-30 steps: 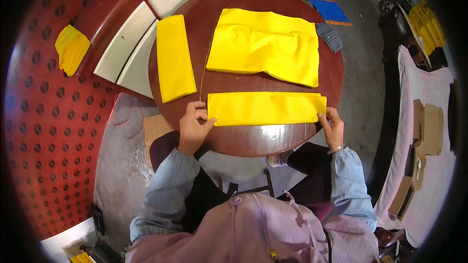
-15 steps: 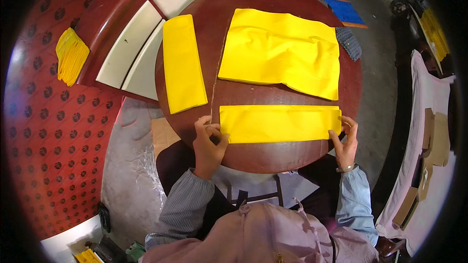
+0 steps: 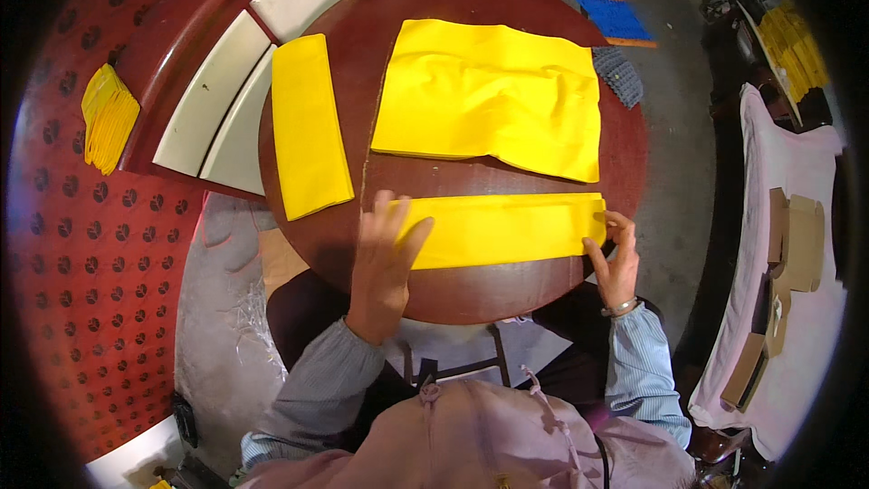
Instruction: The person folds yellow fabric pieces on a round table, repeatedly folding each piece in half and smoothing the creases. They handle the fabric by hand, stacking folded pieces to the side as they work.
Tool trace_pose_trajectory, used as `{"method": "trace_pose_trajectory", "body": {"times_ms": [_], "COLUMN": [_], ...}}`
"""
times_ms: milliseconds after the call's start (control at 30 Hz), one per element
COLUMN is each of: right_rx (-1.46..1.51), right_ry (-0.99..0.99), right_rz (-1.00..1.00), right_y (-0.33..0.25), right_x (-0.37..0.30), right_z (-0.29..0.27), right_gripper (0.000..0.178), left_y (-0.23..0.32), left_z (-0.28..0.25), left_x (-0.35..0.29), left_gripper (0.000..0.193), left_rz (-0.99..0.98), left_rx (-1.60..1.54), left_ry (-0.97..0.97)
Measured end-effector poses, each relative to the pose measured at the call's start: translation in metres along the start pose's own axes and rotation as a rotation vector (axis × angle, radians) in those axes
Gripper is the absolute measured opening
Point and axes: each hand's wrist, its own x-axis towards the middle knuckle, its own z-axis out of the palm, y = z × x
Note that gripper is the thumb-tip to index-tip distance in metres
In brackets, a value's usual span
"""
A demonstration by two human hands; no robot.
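Pinching the three-o'clock end of the long, folded, yellow cloth-like strip (image 3: 507, 228), our right grip (image 3: 619, 272) holds it at six o'clock on the round, red-brown desk (image 3: 493, 294); our left grip (image 3: 378, 276) splays over nine o'clock. Uneven pressure could skew the folds.

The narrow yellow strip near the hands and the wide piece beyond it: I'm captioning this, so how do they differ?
The strip is narrow; the wide piece is deeper front to back. The strip lies fairly flat, while the wide piece is rumpled. The right hand touches the strip's right end; neither hand touches the wide piece. Both are yellow and lie on the round table.
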Motion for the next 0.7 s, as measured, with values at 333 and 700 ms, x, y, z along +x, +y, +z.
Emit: {"method": "trace_pose_trajectory", "body": {"times_ms": [333,700], "right_rx": [-0.007,0.07], "right_ry": [0.035,0.013], "right_rz": [-0.057,0.056], "right_y": [-0.001,-0.005], "right_x": [0.001,0.004], "right_z": [0.004,0.0], "right_gripper": [0.054,0.051], "left_y": [0.041,0.062], "left_z": [0.055,0.091], "left_x": [0.014,0.028], "left_gripper": [0.063,0.098], "left_rz": [-0.255,-0.409], "left_rx": [-0.014,0.35], "left_ry": [-0.048,-0.268]}}
